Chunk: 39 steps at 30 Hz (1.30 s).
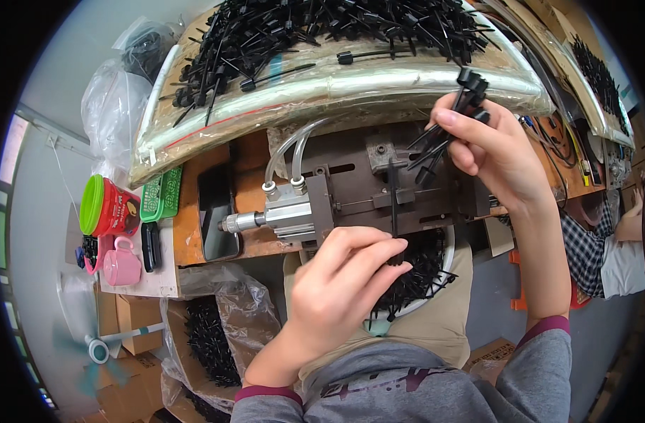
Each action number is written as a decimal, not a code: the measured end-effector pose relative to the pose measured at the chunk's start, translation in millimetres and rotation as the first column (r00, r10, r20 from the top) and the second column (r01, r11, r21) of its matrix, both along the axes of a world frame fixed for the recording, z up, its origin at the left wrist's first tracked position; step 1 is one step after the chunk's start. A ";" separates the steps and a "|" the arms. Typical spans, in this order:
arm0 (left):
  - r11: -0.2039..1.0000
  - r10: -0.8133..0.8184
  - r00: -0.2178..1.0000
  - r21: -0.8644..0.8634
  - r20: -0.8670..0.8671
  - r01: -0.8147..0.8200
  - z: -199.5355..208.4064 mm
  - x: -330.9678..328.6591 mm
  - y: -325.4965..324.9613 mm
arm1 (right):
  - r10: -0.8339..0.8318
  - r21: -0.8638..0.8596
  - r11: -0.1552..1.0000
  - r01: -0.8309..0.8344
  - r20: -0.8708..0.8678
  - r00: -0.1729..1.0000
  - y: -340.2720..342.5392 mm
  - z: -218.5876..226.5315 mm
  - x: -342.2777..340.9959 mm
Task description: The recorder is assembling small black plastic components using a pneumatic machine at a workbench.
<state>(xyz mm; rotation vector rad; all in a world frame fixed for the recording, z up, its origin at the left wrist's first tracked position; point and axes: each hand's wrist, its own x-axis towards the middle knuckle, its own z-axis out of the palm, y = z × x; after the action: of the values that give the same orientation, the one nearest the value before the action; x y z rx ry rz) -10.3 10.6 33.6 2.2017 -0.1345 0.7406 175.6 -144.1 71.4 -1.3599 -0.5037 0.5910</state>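
Observation:
My left hand [336, 292] is closed, with thumb and fingertips pinching one black plastic cable tie [393, 201]. Its thin strap points away from me over the dark metal fixture [347, 187]; whether it touches the metal I cannot tell. To the right and higher up, my right hand [504, 144] grips a small bunch of similar black cable ties [469, 88], their blocky heads sticking out at several angles. A silver air cylinder [289, 217] with two clear hoses [283, 151] is mounted at the fixture's left side.
Behind the fixture, a padded-edge tray [315, 92] holds a heap of black ties [322, 25]. A round white tub [446, 271] of ties sits by my lap. At left are a phone [220, 222], green basket [161, 194], pink cup [122, 264] and fan [98, 349]. Another person [622, 247] sits at right.

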 end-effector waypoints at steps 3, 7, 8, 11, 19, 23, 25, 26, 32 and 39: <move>0.990 0.057 0.997 0.135 -0.048 -0.050 -23.8 4.8 -10.4 | -0.074 0.010 0.997 0.074 0.020 0.997 -7.3 -3.9 -7.6; 0.897 0.099 0.994 0.437 -0.054 -0.065 -41.5 15.8 -16.6 | -0.082 0.020 0.996 0.082 -0.014 0.997 -12.3 -8.3 -17.9; 0.880 0.120 0.991 0.468 -0.055 -0.081 -41.5 18.6 -18.3 | -0.093 0.023 0.995 0.094 -0.023 0.995 -11.9 -8.3 -21.4; 0.875 0.138 0.989 0.476 -0.061 -0.092 -40.7 21.8 -18.8 | -0.105 0.051 0.993 0.109 -0.064 0.992 -15.1 -8.5 -26.3; 0.957 -0.072 0.983 -0.289 -0.172 0.019 -22.0 20.3 -19.8 | -0.030 0.111 0.992 0.054 -0.210 0.977 -17.2 -19.4 -39.2; 0.636 -0.227 0.967 -0.770 -0.115 0.057 -11.8 10.1 -23.2 | 0.047 0.102 0.995 -0.021 -0.252 0.967 -9.5 -22.3 -49.6; 0.589 -0.230 0.966 -0.807 -0.118 0.041 -12.8 2.0 -19.9 | -0.010 0.115 0.992 0.042 -0.264 0.964 -9.2 -17.4 -50.7; 0.586 -0.200 0.970 -0.810 -0.135 0.007 -9.7 -3.6 -18.9 | -0.064 0.139 0.985 0.098 -0.233 0.970 -10.4 -18.9 -47.2; 0.995 0.009 0.995 -0.101 -0.097 -0.019 -23.4 -2.6 -17.1 | -0.377 0.044 0.922 0.385 0.337 0.863 -17.6 -25.2 -52.2; 0.884 0.144 0.987 0.458 -0.069 -0.097 -43.2 17.0 -22.7 | -0.152 0.001 0.909 0.417 0.933 0.327 -28.9 -29.7 -56.5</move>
<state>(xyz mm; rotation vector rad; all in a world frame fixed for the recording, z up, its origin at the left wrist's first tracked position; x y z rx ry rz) 6.8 -12.1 -9.6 2.7117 -0.1294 0.7170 119.2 -172.9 41.7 -1.9208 -1.0886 -0.5560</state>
